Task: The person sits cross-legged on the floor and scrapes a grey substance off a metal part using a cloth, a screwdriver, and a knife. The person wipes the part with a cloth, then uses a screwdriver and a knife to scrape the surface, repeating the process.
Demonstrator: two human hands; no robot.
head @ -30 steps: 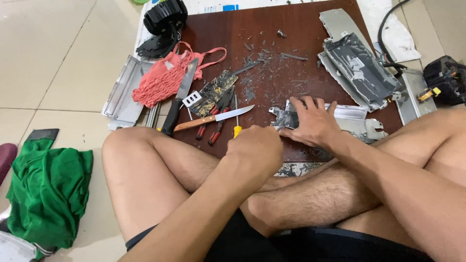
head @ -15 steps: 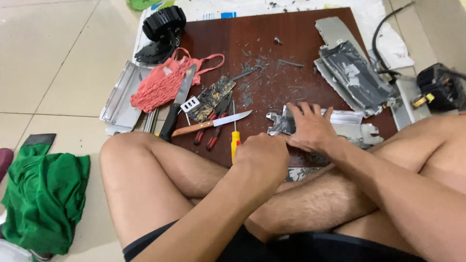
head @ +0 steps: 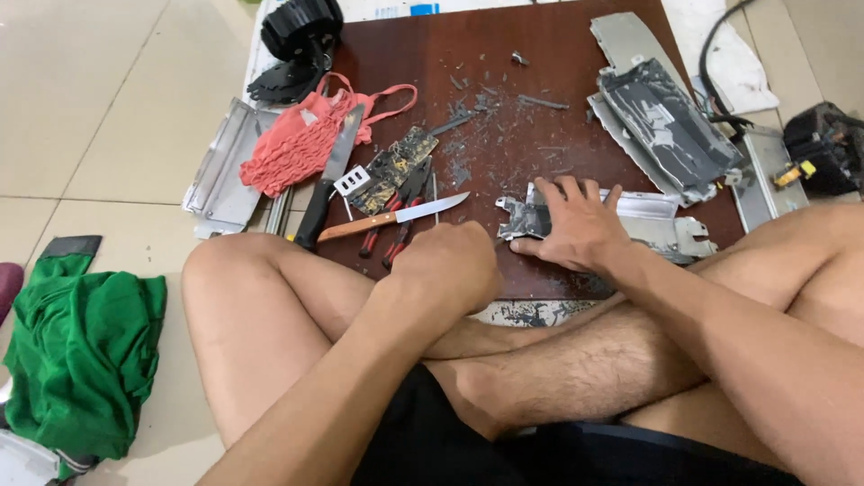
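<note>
— Across the upper middle of the frame, what is the biggest thing?

— It is the dark brown board [head: 540, 81], lying on the pale tiled floor [head: 99, 108]. Small grey scraps are spread over it. At the upper right lies a grey metal casing [head: 661, 121], and at the far left a green cloth [head: 76, 360] on the floor.

— And the hands?

— The right hand [head: 576, 225] presses flat, fingers spread, on a torn silver metal piece [head: 652, 225] at the lower right edge of the board. The left hand [head: 447, 265] is clenched into a fist just left of it, near the piece's left end. What it grips, I cannot tell.

— What is smaller, around them?

— A red mesh bag [head: 297, 144] at the upper left of the board, then a knife with wooden handle [head: 391, 216] just above the left hand, and red-handled pliers [head: 400, 225] under it.
</note>
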